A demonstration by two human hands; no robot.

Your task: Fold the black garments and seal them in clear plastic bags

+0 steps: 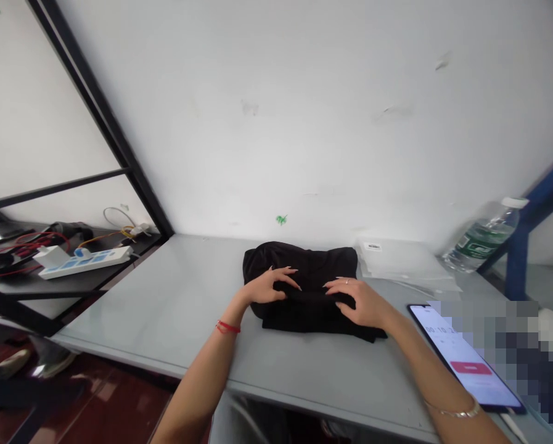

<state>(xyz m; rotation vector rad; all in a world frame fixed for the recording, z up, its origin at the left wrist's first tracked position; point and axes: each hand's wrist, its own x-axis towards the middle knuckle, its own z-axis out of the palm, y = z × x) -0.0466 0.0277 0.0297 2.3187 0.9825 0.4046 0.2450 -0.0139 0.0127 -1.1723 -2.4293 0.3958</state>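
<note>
A folded piece of black clothing (322,262) lies on the grey table, its exact kind hidden by the folds. My left hand (271,287) rests on its left part, with the thumb and curved fingers gripping a raised fold. At the right end of that same fold, my right hand (357,299) holds the fabric between thumb and fingers. A lower layer of the cloth spreads out flat toward me, below both hands.
Clear plastic bags (396,262) lie right of the clothing. A water bottle (484,237) leans near a blue post (519,259). A phone (465,357) showing a timer lies by my right forearm. Left, a black shelf holds a power strip (86,262) and cables. A white wall (304,135) stands behind.
</note>
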